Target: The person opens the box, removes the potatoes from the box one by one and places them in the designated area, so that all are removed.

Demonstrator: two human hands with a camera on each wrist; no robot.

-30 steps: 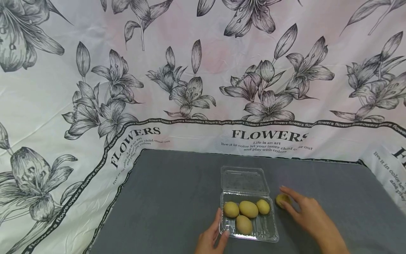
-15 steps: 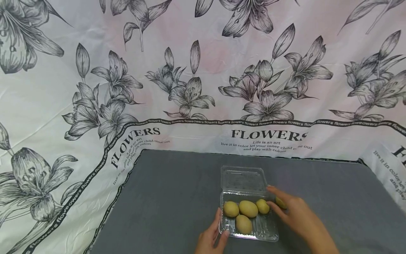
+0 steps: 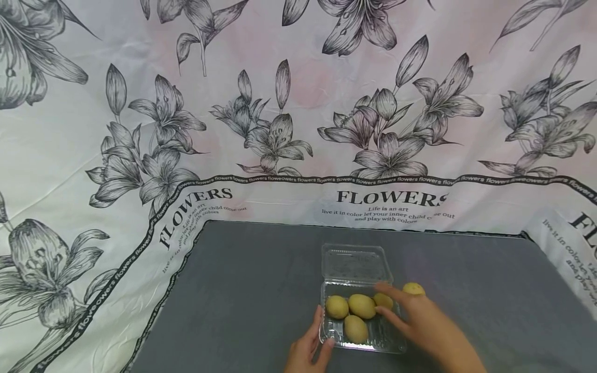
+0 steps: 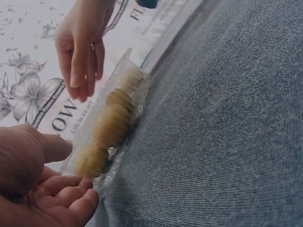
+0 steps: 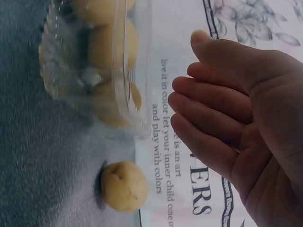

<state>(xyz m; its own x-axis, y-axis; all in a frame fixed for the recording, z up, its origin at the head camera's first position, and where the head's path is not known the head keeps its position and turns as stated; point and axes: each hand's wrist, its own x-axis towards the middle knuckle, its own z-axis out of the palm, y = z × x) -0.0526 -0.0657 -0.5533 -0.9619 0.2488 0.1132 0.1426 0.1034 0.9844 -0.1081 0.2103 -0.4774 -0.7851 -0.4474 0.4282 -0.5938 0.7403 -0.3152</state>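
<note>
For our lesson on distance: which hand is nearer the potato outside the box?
The right hand. It is above the right side of the box, with the potato just beyond its knuckles. The left hand is at the box's left edge, farther away.

Room is left in the near right corner of the plastic box [image 3: 386,334]. Its left side is blocked by the left hand [image 3: 308,343], its far edge bordered by the open lid [image 3: 355,261].
</note>
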